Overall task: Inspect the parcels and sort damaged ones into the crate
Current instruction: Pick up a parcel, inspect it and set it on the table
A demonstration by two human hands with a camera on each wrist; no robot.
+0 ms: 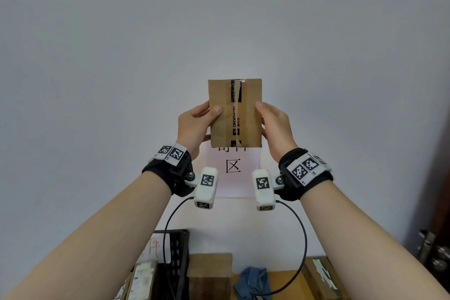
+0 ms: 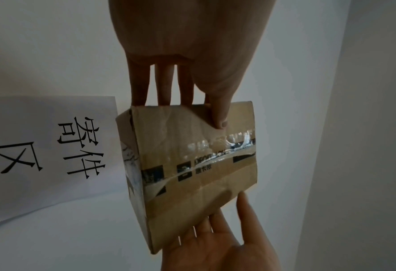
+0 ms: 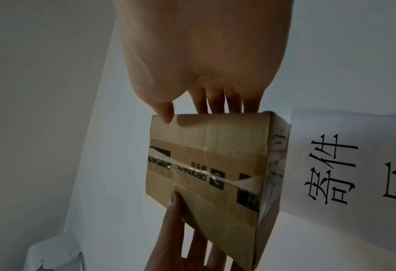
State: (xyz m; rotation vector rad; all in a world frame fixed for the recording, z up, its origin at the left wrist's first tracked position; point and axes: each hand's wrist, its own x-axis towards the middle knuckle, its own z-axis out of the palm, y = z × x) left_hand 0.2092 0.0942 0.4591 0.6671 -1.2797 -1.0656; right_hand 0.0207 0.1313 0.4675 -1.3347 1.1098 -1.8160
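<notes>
A small brown cardboard parcel (image 1: 246, 114) is held up in front of the white wall, its long side upright. Black printed tape runs down the middle of its face, wrinkled and partly peeled, and the cardboard is creased (image 2: 192, 183). My left hand (image 1: 207, 120) grips its left edge, thumb (image 2: 220, 117) on the front and fingers behind. My right hand (image 1: 266, 117) grips the right edge the same way, thumb (image 3: 165, 113) on the front. A black slotted crate (image 1: 179, 258) stands at the lower left, with parcels beside and in it.
A white paper sign (image 1: 233, 170) with black characters hangs on the wall behind the parcel. Below lie a brown box (image 1: 209, 273), a blue cloth (image 1: 254, 280) and a taped parcel (image 1: 319, 277). A door with a metal handle (image 1: 433, 248) is at the right.
</notes>
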